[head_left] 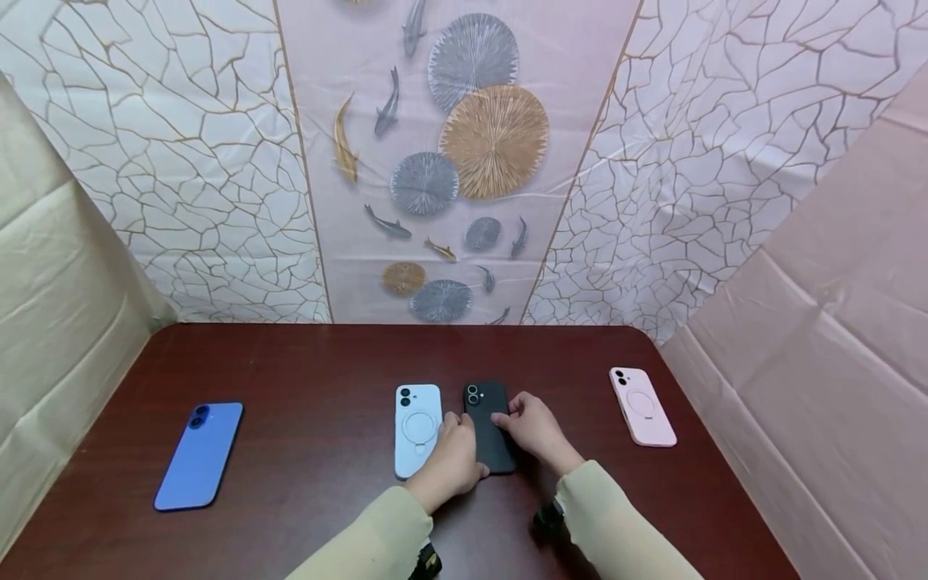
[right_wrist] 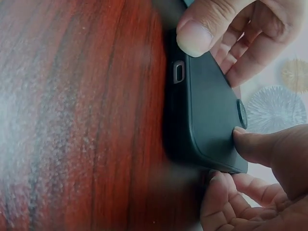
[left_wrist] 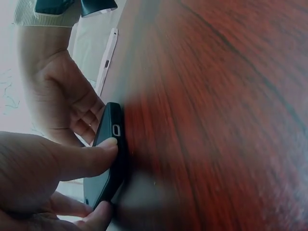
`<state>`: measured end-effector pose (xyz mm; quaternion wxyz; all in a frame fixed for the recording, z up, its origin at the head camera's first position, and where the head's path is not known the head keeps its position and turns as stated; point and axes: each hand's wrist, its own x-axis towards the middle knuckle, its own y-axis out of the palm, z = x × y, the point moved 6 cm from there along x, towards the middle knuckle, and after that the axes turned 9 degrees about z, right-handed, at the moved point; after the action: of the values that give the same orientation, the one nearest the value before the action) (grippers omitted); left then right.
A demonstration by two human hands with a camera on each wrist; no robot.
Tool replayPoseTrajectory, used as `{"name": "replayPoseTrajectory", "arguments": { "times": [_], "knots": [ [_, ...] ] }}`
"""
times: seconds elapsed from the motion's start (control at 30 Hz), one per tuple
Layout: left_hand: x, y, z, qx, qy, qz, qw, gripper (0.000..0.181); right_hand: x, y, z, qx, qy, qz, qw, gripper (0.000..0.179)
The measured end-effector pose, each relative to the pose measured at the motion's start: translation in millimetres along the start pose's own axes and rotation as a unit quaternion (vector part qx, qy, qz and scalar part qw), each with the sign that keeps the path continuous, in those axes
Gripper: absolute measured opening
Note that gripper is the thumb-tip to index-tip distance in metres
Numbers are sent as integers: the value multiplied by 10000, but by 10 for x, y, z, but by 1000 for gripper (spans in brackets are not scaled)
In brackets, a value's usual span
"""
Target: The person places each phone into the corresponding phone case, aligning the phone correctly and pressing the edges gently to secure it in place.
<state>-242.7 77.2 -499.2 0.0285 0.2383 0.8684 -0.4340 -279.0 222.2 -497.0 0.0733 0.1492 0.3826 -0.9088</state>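
Observation:
A black phone (head_left: 489, 439) lies back up on the table, its two camera lenses at the far end. My left hand (head_left: 451, 457) holds its near left part; in the left wrist view the thumb (left_wrist: 98, 159) presses the bottom edge beside the charging port while fingertips sit at the long side. From the other side, my right hand (head_left: 538, 431) pinches the phone, with its thumb (right_wrist: 255, 144) on the back and curled fingers along the right edge. Just left of it lies a light blue phone (head_left: 418, 403) with a ring on its back, partly overlapped by my left hand.
A blue phone (head_left: 199, 459) lies slanted at the left of the dark red-brown table (head_left: 304, 451). Toward the right edge is a pink phone (head_left: 644, 411) with a ring on its back. Patterned cloth (head_left: 435, 234) hangs behind the table, and plain cloth lines both sides.

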Motion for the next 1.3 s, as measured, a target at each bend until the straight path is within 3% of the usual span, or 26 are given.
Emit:
{"name": "replayPoseTrajectory", "arguments": {
  "times": [0.33, 0.77, 1.03, 1.3],
  "knots": [
    [41, -12, 46, 248, -16, 98, 9996, 91, -3, 18, 63, -176, -146, 295, 9993, 37],
    [85, 2, 38, 407, -13, 297, 9987, 92, 20, 20, 164, -1139, -379, 558, 9912, 43],
    [68, -22, -19, 535, -143, 342, 9979, 93, 108, 19, 199, -1478, -308, 915, 9843, 65],
    [69, -4, -39, 664, -144, 427, 9968, 90, 82, 14, 160, -1306, -378, 1014, 9855, 53]
  ]
}}
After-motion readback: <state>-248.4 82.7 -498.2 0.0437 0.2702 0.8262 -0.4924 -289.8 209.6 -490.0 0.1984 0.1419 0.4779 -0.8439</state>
